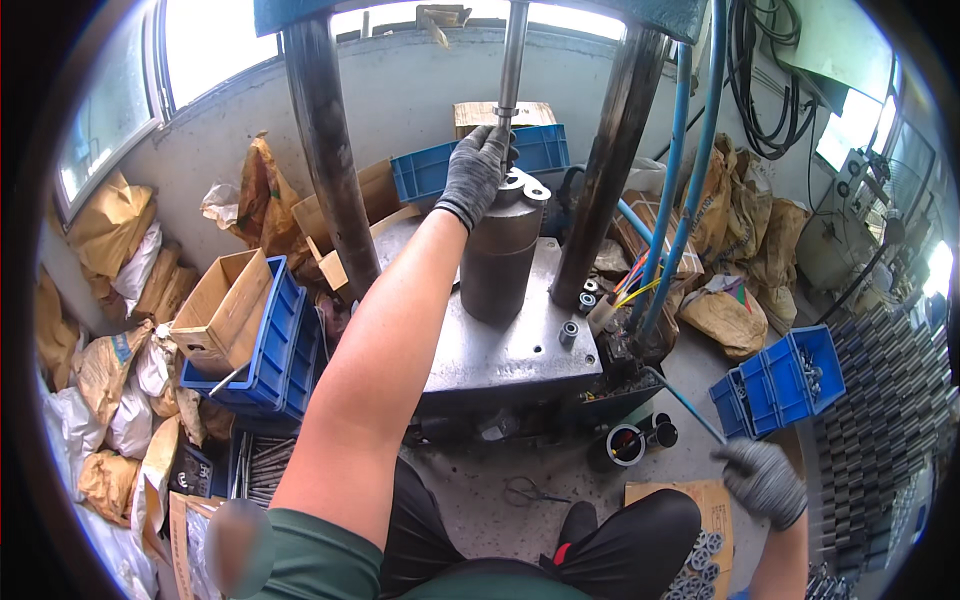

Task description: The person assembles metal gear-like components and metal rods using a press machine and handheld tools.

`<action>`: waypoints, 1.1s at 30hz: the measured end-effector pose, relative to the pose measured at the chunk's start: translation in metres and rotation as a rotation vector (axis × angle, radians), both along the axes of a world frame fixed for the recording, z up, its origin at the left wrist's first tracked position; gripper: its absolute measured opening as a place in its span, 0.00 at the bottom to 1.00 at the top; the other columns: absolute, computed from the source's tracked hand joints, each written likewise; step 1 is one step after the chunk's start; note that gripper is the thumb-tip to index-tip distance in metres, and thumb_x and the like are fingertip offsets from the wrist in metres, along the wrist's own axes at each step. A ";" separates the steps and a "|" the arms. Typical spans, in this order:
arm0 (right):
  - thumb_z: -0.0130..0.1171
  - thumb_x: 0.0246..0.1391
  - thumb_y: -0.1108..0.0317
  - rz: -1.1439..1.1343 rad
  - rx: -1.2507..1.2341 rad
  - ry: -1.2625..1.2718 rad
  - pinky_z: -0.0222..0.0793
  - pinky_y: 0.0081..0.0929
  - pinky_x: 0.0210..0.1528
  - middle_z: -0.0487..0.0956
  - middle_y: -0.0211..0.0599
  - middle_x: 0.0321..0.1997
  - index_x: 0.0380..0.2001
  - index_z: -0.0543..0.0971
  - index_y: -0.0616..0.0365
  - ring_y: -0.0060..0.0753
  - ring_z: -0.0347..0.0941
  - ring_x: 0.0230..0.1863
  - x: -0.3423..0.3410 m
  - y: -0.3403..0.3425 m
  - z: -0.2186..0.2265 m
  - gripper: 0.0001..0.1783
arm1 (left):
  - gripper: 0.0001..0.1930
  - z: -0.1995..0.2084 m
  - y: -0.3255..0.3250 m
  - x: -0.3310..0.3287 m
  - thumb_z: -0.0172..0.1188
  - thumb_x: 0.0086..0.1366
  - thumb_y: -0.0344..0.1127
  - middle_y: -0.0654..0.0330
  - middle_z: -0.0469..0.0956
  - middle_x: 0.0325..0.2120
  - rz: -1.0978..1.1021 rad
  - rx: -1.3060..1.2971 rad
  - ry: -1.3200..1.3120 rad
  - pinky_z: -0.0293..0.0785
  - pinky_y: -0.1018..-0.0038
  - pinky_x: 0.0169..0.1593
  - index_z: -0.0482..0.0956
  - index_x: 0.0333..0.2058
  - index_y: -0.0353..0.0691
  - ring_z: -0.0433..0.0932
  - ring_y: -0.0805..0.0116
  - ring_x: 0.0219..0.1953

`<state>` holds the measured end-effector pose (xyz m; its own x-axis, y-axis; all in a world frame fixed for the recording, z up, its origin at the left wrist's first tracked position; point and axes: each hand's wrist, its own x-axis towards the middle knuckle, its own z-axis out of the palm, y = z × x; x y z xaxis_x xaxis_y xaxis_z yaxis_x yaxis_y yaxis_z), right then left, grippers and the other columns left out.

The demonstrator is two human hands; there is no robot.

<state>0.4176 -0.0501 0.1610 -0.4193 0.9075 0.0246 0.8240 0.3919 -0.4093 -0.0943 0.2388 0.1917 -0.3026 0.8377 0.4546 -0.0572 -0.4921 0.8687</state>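
Observation:
My left hand point(475, 172), in a grey knit glove, reaches to the press and closes round the lower part of an upright metal rod point(506, 118), just below a collar. Its fingertips are partly hidden. Below it, a flat pale metal plate with holes point(528, 186) lies on top of a dark steel cylinder point(497, 262), which stands on the press's bare metal bed point(470, 358). At the right, my gloved right hand point(765, 482) is closed on the end of a thin blue-green lever point(686, 405) that slants up toward the press base.
Two thick steel columns point(335, 160) flank the cylinder. Blue hoses point(690, 170) run down on the right. Blue crates point(785, 378) stand on both sides, one carrying a wooden box point(222, 310). Metal rings point(700, 560) lie on cardboard by my knee. Paper sacks point(110, 370) line the left wall.

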 end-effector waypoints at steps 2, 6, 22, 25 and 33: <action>0.65 0.50 0.67 0.038 -0.081 -0.120 0.80 0.43 0.41 0.83 0.49 0.31 0.35 0.86 0.57 0.56 0.82 0.35 -0.009 -0.016 -0.010 0.09 | 0.17 0.000 0.000 0.000 0.56 0.80 0.47 0.63 0.83 0.30 0.015 0.017 0.016 0.78 0.78 0.34 0.83 0.46 0.38 0.78 0.77 0.28; 0.64 0.52 0.64 0.046 -0.116 -0.182 0.79 0.43 0.40 0.84 0.49 0.33 0.34 0.87 0.56 0.56 0.82 0.35 -0.010 -0.019 -0.020 0.10 | 0.16 -0.001 -0.003 -0.001 0.56 0.81 0.47 0.65 0.81 0.29 0.017 0.002 0.028 0.75 0.78 0.32 0.82 0.45 0.40 0.78 0.78 0.31; 0.62 0.52 0.65 0.079 -0.084 -0.174 0.80 0.44 0.42 0.85 0.44 0.33 0.34 0.88 0.55 0.53 0.83 0.36 -0.001 -0.019 -0.022 0.10 | 0.13 -0.002 -0.004 -0.006 0.59 0.78 0.41 0.61 0.85 0.36 -0.006 0.029 0.024 0.81 0.77 0.38 0.80 0.52 0.40 0.82 0.74 0.38; 0.65 0.51 0.65 0.102 -0.041 -0.204 0.79 0.43 0.40 0.84 0.43 0.30 0.31 0.86 0.55 0.52 0.82 0.34 0.003 -0.018 -0.028 0.07 | 0.14 -0.002 -0.004 -0.006 0.59 0.78 0.41 0.60 0.85 0.36 -0.015 0.046 0.021 0.81 0.76 0.40 0.80 0.53 0.39 0.82 0.73 0.39; 0.65 0.52 0.63 0.081 -0.103 -0.233 0.79 0.43 0.40 0.84 0.45 0.31 0.34 0.88 0.55 0.52 0.83 0.35 -0.006 -0.017 -0.016 0.10 | 0.17 0.000 -0.007 -0.006 0.61 0.77 0.46 0.61 0.83 0.32 -0.037 0.008 -0.027 0.80 0.76 0.39 0.81 0.50 0.38 0.80 0.74 0.34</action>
<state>0.4113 -0.0673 0.1448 -0.4740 0.8635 -0.1721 0.8685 0.4263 -0.2531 -0.1001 0.2320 0.1919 -0.2835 0.8451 0.4532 -0.0987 -0.4958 0.8628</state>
